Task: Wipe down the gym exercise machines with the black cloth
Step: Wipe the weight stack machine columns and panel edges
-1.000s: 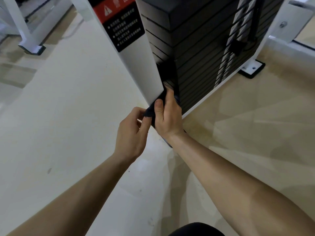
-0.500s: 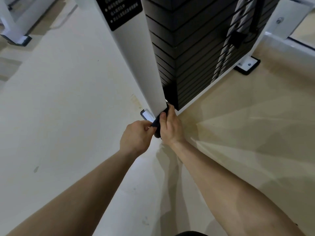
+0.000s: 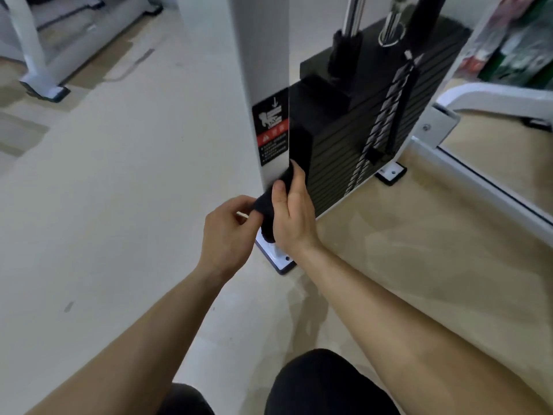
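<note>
Black cloth [image 3: 267,215] held low against the machine's white post [image 3: 260,55], beside the weight stack [image 3: 344,151]. I see 2 grips on it: right grip [image 3: 294,217] clasped round it w/ thumb on top, left grip [image 3: 227,235] pinching its loose end.

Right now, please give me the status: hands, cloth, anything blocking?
Both hands on black cloth: left hand pinches its end, right hand holds it against white post. Close beside: weight stack; nothing blocking seen.

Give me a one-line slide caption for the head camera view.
Left hand and right hand grip a black cloth at a weight machine's white upright, below its warning label.
</note>
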### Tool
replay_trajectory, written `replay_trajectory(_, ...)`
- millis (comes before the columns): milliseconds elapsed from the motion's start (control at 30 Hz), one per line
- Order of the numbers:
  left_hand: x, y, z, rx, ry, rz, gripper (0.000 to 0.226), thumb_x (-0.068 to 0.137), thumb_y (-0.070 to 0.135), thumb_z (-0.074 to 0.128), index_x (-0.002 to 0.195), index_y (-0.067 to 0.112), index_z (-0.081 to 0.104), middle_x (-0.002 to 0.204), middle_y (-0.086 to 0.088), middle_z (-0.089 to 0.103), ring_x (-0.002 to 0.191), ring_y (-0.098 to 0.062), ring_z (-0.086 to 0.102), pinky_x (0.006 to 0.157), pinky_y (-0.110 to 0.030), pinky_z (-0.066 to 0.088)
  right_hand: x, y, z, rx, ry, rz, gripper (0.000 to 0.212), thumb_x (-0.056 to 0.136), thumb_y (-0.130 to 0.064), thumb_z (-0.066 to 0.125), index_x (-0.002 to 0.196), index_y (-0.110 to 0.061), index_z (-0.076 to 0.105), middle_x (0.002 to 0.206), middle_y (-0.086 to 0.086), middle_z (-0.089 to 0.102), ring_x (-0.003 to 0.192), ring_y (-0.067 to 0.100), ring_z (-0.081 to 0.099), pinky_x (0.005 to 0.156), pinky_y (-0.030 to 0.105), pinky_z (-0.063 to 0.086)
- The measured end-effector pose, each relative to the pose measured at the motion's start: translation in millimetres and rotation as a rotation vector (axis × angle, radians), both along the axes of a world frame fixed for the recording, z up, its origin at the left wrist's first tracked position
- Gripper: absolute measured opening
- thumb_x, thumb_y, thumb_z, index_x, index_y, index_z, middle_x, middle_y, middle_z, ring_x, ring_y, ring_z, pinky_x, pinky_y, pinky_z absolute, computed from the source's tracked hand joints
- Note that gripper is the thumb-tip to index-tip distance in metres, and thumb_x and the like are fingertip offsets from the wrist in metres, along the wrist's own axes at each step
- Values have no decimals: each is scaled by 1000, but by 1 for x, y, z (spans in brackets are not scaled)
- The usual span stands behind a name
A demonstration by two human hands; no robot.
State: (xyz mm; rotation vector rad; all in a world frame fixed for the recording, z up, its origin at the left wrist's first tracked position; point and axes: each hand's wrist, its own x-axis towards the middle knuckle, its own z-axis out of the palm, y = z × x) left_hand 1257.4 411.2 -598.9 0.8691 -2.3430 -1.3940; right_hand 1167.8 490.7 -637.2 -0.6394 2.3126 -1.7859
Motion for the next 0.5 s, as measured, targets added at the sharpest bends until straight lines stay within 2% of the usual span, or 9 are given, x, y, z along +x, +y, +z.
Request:
replay_trajectory(100,11,-1,55,3,27,-4,18,92,17,61,86,29,73,82,17,71,72,-5,64,62,-12,45,8,6,62,54,-54,-16,50,102,-31,45,149,-17,35,137,1,58,119,12,55,98,29,43)
replay_trajectory(200,26,4,111,-5,11,-16,14,94,22,61,88,29,72,82,15,70,73,-4,64,61,-10,44,13,19,121,142,-96,-50,48,101,-33,51,146,-21,39,136,-2,59,122,15,55,103,35,44)
replay_trajectory(367,61,18,221,-48,-56,-52,13,95,30,58,86,31,68,83,16,70,80,-1,65,71,-27,54,51,51,222,214,-172,-64,36,99,-32,52,134,-26,50,127,-9,61,109,8,61,98,41,50)
replay_trajectory(500,90,26,312,-102,-152,-158,12,96,36,57,86,35,64,80,19,69,81,-4,66,75,-33,55,99,76,316,256,-227,6,21,98,-32,53,118,-30,60,108,-7,65,95,7,63,90,41,54)
